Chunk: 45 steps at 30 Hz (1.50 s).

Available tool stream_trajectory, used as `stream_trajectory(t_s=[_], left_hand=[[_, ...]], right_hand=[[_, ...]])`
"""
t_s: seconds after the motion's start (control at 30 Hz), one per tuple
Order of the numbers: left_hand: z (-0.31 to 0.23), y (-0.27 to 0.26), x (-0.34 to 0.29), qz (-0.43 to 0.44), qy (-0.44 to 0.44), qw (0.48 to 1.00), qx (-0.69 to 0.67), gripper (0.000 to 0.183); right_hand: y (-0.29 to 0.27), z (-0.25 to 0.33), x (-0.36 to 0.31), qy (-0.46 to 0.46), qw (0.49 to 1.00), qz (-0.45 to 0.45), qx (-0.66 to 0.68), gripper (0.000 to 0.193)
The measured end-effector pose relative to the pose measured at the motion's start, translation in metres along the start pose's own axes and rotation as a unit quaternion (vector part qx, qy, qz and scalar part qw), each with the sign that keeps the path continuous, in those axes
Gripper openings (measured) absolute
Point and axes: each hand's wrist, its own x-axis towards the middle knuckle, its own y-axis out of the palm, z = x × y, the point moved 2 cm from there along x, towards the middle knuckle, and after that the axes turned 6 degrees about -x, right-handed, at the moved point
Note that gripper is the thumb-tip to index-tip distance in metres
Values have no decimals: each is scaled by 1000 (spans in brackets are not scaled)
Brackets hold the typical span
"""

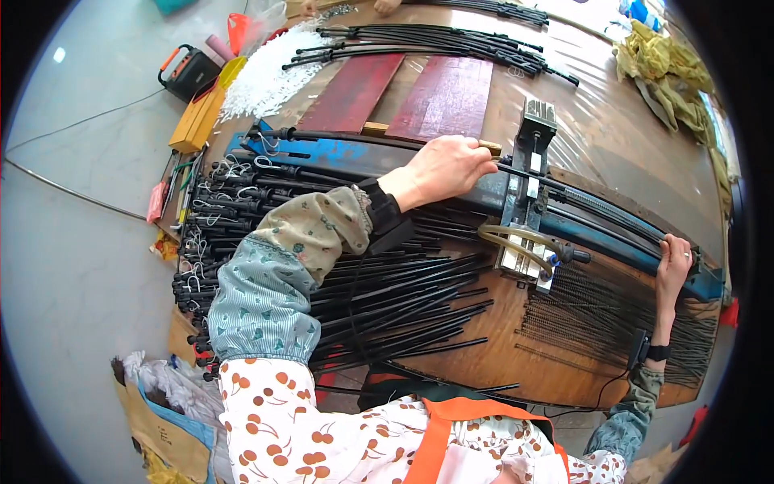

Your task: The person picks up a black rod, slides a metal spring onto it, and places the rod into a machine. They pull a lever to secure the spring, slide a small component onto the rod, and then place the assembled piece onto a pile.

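My left hand [447,171] is closed in a fist above the blue metal rail [343,152], around a short brass-coloured stick [490,148] whose end pokes out past the fingers. A long black rod [532,173] runs along the rail beneath that hand and on through the metal clamp fixture [528,206]. Beyond the fixture, a thin coiled spring [592,200] lies along the rail. At the rail's right end my right hand [674,260] has its fingers pinched together by the rod ends; what lies between them is hidden.
Many black rods with white ties [234,194] are piled left and in front of the rail. Dark springs [580,315] cover the front right tabletop. Behind lie red boards [443,97], white small parts [270,77] and more rods [451,44]. Another person's hand [387,6] shows at the far edge.
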Motion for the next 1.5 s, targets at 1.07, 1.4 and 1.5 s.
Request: stream_trajectory(t_s=[1.07, 1.4, 1.5], left_hand=[[-14, 9, 12, 53, -80, 994, 59, 25], [0, 15, 20, -45, 120, 982, 139, 11], [72, -33, -7, -59, 158, 959, 227, 11]], right_hand=[[-12, 199, -14, -30, 941, 68, 330, 20], [-25, 195, -21, 72, 943, 120, 301, 44], [-54, 237, -84, -135, 945, 234, 182, 45]])
